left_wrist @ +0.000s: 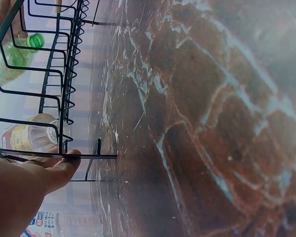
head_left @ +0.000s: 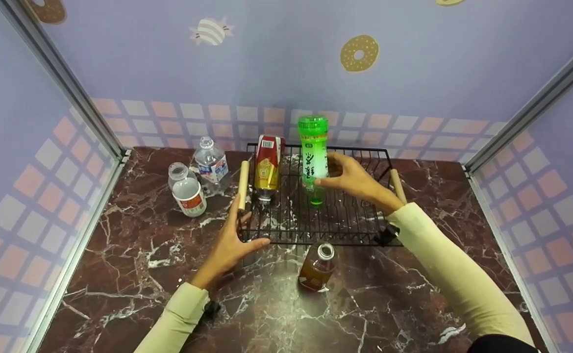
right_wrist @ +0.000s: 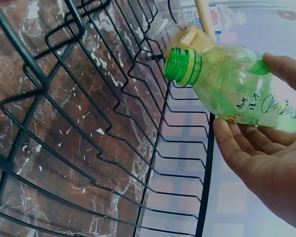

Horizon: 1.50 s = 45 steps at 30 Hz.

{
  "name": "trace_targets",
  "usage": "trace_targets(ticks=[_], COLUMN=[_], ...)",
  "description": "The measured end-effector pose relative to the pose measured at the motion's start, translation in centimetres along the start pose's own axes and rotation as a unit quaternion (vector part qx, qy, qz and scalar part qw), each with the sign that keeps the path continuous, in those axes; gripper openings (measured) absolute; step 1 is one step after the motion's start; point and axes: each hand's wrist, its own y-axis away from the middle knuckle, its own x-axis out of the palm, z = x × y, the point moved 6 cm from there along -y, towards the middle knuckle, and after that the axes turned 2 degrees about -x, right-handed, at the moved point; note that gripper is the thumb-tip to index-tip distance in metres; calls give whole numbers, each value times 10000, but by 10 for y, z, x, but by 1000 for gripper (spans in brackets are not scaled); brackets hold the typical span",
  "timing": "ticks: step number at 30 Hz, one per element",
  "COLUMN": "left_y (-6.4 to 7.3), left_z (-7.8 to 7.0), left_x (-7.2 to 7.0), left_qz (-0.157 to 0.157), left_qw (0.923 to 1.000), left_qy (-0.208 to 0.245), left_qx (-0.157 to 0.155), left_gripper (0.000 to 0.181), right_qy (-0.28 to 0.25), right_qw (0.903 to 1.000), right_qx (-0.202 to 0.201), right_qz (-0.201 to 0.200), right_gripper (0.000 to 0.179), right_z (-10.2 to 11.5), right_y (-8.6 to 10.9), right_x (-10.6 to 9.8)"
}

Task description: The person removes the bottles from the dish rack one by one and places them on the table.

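Observation:
In the head view my right hand (head_left: 352, 179) pinches a green plastic bottle (head_left: 314, 152) between thumb and fingers. It is held neck-down over a black wire dish rack (head_left: 315, 243). The bottle's open mouth (right_wrist: 175, 65) shows uncapped in the right wrist view. At the rack's front left corner my left hand (head_left: 230, 245) grips the frame, close to a wooden handle (head_left: 243, 185); the wire crosses its fingers (left_wrist: 64, 168) in the left wrist view. An upside-down bottle with a red and yellow label (head_left: 268, 164) stands in the rack's left part.
Left of the rack, two clear bottles stand on the marbled surface: one with a blue label (head_left: 211, 166), one with a red and white label (head_left: 188, 191). An uncapped brown bottle (head_left: 317, 269) is in front of the rack. Patterned walls (head_left: 286, 59) enclose the back and sides.

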Motion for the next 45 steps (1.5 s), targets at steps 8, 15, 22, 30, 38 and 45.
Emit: trace_targets(ticks=[8, 15, 22, 30, 38, 45], left_y=[-1, -1, 0, 1, 1, 0], left_z=[-1, -1, -1, 0, -1, -2], left_x=[0, -1, -2, -4, -4, -3], left_qz=[58, 31, 54, 35, 2, -32], left_qw=[10000, 10000, 10000, 10000, 9999, 9997], left_qy=[19, 5, -50, -6, -165, -233], left_qx=[-14, 13, -27, 33, -2, 3], left_gripper=[139, 140, 141, 138, 136, 136], right_qy=[354, 222, 10, 489, 429, 460], right_qw=[9991, 9995, 9999, 9967, 9960, 9961], right_qx=[-177, -212, -157, -584, -654, -644], right_qz=[-161, -103, -38, -263, -434, -393], right_gripper=[77, 76, 74, 69, 68, 67], right_z=[8, 15, 11, 14, 15, 16], right_y=[21, 38, 48, 55, 63, 66], right_x=[-1, 4, 9, 5, 6, 7])
